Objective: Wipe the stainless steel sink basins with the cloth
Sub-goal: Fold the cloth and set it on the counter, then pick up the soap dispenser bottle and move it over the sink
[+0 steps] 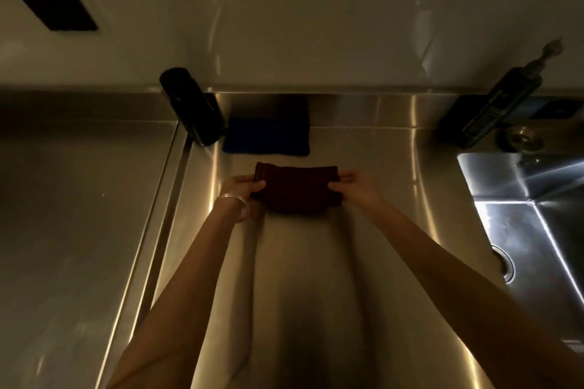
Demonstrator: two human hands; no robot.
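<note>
So the dark red cloth (300,188) is folded into a thick rectangle, sitting over the flat steel surface (316,278), not in a basin. Can't really tell if it's lying on the metal or held just above it, the lighting is super dim. The left hand (241,186) grips the cloth's left end and the right hand (355,185) grips its right end, fingers curled around the edges. Parts of the fingers are tucked under the fabric, so they're out of sight. There's a silvery bangle (232,199) on the left wrist.

Just behind the cloth there's a flat blue pad (267,136) against the back lip. It could be a sponge or another cloth, too dark to say. Behind and to the left of the cloth stands a black cylinder (192,107), no idea what it is. Well off to the right of the cloth is the sink basin (537,199), cut off by the frame edge, so only its left part and a sliver of the drain (505,265) show. Behind and to the right of the cloth is a dark pump bottle (496,104) with an unreadable label. Far up and left of the cloth, there's a dark rectangle (50,1) on the wall.
</note>
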